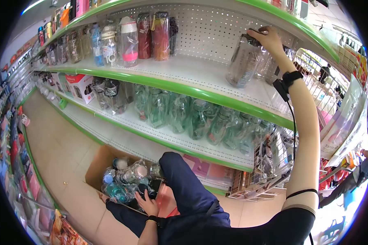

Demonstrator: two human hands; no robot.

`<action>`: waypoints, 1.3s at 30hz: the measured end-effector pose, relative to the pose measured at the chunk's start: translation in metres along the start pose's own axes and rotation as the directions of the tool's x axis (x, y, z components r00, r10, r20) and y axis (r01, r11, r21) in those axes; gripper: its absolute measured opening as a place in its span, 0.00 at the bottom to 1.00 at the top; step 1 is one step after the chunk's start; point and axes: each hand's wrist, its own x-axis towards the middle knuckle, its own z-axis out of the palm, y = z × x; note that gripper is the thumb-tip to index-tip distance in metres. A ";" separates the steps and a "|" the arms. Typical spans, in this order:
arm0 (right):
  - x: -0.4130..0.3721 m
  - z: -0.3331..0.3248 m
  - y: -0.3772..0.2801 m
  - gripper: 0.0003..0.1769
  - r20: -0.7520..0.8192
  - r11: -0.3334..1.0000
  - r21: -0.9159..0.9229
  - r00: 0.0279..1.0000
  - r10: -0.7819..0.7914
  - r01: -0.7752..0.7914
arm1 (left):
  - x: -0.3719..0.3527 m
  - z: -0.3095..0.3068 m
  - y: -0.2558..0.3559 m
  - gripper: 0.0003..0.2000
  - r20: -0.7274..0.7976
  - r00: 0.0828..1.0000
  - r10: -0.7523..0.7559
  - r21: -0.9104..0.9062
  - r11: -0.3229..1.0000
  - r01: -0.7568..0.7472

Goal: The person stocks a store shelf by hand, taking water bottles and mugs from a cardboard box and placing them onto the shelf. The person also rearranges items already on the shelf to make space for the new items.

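Note:
On the upper white shelf at the right, my right hand [270, 40] has its fingers closed on the dark lid of a large clear bottle [242, 63]. The bottle leans slightly, and its base is at the shelf surface. More clear bottles stand partly hidden behind it. Down at the floor, my left hand [148, 205] lies with fingers spread at the near edge of an open cardboard box [95, 169], beside a dark-capped item. Plastic-wrapped bottles [140, 171] with white, blue and teal parts fill the box.
Pink, red and clear bottles [129, 43] stand left on the upper shelf [184, 67]. Below are green-tinted bottles [180, 112] and a red-and-white carton [79, 86]. Wire racks [257, 179] adjoin the shelf's right end. Another goods rack runs along the left aisle.

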 end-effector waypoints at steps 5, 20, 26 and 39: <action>-0.004 0.020 -0.004 0.51 -0.008 0.991 0.011 0.991 0.131 -0.131 | -0.001 0.005 -0.006 0.32 -0.030 0.999 0.046 0.019 0.999 -0.045; -0.064 0.063 0.030 0.63 0.579 0.747 0.071 0.637 0.509 -0.661 | 0.000 0.008 -0.009 0.32 -0.073 0.993 0.094 0.023 0.995 -0.092; -0.024 0.108 0.070 0.38 0.550 0.776 0.038 0.662 0.510 -0.630 | -0.001 0.004 -0.007 0.32 -0.052 0.994 0.093 0.023 0.996 -0.092; -0.022 0.121 0.090 0.35 0.464 0.884 -0.218 0.753 0.467 -0.414 | 0.000 0.006 -0.008 0.32 -0.029 0.995 0.097 0.051 0.994 -0.095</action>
